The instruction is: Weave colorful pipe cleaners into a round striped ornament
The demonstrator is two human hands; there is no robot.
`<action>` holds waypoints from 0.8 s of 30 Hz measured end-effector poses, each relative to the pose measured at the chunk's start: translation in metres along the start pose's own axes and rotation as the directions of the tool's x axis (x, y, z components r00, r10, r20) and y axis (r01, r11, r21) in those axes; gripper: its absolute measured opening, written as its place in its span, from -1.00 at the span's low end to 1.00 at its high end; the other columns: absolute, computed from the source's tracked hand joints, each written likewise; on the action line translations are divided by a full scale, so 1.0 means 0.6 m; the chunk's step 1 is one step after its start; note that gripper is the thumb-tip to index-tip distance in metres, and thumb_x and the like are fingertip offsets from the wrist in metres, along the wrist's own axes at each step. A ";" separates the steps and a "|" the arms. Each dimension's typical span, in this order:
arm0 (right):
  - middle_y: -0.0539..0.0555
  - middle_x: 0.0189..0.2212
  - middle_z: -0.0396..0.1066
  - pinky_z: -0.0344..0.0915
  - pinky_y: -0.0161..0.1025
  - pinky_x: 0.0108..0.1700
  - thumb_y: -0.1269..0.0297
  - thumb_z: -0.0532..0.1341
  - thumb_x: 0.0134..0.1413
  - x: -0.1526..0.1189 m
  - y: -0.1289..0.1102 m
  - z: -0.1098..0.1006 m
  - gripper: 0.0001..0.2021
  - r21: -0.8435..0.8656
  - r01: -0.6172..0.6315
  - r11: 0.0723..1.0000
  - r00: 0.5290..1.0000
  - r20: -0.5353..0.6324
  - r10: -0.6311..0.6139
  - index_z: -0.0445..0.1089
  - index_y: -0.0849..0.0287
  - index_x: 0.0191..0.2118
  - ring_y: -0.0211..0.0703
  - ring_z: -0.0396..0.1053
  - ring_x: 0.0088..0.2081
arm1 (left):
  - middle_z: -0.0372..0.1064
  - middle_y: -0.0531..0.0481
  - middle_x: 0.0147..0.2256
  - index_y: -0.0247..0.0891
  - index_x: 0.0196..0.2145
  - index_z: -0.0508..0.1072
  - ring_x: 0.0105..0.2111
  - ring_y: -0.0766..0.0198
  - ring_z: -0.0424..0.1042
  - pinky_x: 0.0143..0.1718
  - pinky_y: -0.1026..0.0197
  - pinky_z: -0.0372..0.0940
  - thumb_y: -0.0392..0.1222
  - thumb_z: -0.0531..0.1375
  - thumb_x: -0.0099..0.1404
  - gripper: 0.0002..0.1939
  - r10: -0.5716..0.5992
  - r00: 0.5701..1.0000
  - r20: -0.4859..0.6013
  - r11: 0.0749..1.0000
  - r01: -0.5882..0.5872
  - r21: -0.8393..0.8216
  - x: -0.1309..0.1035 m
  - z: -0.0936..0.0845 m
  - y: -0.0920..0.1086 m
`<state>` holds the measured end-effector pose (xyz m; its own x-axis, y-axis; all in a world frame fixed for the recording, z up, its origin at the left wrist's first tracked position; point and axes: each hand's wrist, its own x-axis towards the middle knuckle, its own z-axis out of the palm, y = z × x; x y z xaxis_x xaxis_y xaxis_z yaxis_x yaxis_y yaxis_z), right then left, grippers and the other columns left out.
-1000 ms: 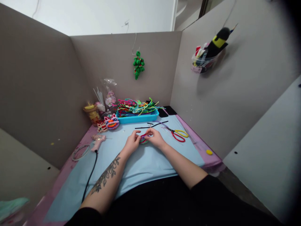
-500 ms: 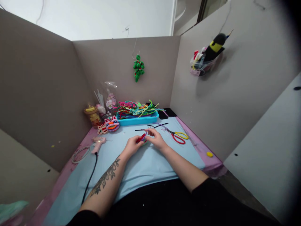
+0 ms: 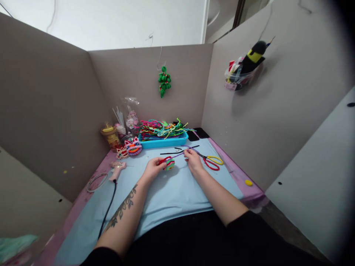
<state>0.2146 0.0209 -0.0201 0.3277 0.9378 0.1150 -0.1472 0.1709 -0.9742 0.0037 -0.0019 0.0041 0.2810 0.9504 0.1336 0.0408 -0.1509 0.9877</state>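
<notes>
My left hand (image 3: 154, 168) pinches a small round craft piece (image 3: 169, 164) in red and green, apparently made of pipe cleaners, above the blue cloth (image 3: 177, 192). From that piece a purple pipe cleaner (image 3: 178, 154) stretches to the right. Its other end is pinched between the fingers of my right hand (image 3: 193, 159). Just right of that hand lie scissors (image 3: 212, 162) with one red and one yellow handle. Black pipe cleaner pieces (image 3: 169, 153) rest on the cloth behind my hands.
A blue tray (image 3: 163, 143) heaped with colourful pipe cleaners stands at the back. Two lion-like craft faces (image 3: 133, 147), a cup (image 3: 110, 136) and a pink glue gun (image 3: 118, 170) with its cord are on the left. A yellow disc (image 3: 248, 183) lies at the right edge. Grey partitions surround the table.
My right hand has moved right, away from my left, drawing the purple pipe cleaner out straight. The red and green piece, largely covered before, now shows in my left hand.
</notes>
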 end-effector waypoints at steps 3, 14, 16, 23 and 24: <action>0.16 -0.05 0.27 0.22 -0.11 -0.10 0.07 0.20 -0.10 -0.018 -0.009 0.003 -0.52 -0.209 0.216 0.954 0.965 -0.104 -0.241 0.21 0.11 -0.03 -0.04 0.25 -0.08 | 0.48 -0.07 -0.43 -0.39 -0.32 0.47 -0.47 0.28 0.40 -0.37 0.24 0.23 -0.07 0.35 -0.05 -0.62 -0.018 1.000 0.014 1.000 0.019 -0.022 -0.003 0.002 0.004; 0.13 0.03 0.26 -0.09 0.04 0.20 0.18 0.20 -0.01 -0.050 -0.029 0.021 -0.81 -0.425 0.506 0.751 0.854 0.365 -0.369 0.45 0.11 -0.53 0.07 0.05 0.14 | 0.45 -0.01 -0.47 -0.36 -0.34 0.41 -0.51 0.32 0.36 -0.40 0.26 0.22 -0.03 0.37 -0.10 -0.58 -0.045 0.996 0.081 0.995 0.053 -0.090 -0.003 0.002 0.003; 0.16 0.09 0.22 -0.07 0.05 0.19 0.10 0.23 -0.05 -0.046 -0.023 0.022 -0.77 -0.313 0.365 0.877 0.889 0.396 -0.229 0.47 0.13 -0.52 0.09 0.05 0.17 | 0.45 -0.01 -0.46 -0.35 -0.34 0.40 -0.51 0.33 0.36 -0.39 0.26 0.22 -0.02 0.38 -0.11 -0.56 -0.045 0.995 0.091 0.991 0.056 -0.120 -0.002 0.002 0.001; 0.23 0.07 0.28 0.07 0.04 0.12 0.04 0.36 -0.31 -0.038 -0.010 0.028 -0.70 0.014 -0.025 1.000 0.931 0.365 0.018 0.45 0.19 -0.55 0.15 0.13 0.16 | 0.45 -0.12 -0.31 -0.35 -0.25 0.42 -0.34 0.24 0.39 -0.28 0.22 0.23 0.16 0.26 0.02 -0.48 -0.066 0.993 0.097 0.970 0.086 -0.227 -0.003 -0.001 -0.001; 0.23 0.07 0.28 0.07 0.03 0.12 0.05 0.36 -0.32 -0.037 -0.010 0.028 -0.71 0.023 -0.023 0.999 0.939 0.343 0.013 0.44 0.19 -0.57 0.15 0.13 0.16 | 0.44 -0.12 -0.31 -0.35 -0.27 0.43 -0.32 0.23 0.39 -0.28 0.22 0.23 0.19 0.22 0.05 -0.49 -0.064 0.994 0.092 0.977 0.081 -0.196 -0.003 -0.001 -0.001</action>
<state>0.1925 0.0039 -0.0138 -0.0148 0.9868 0.1615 -0.1764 0.1564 -0.9718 0.0023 -0.0032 0.0034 0.3648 0.9290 0.0625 -0.1254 -0.0175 0.9919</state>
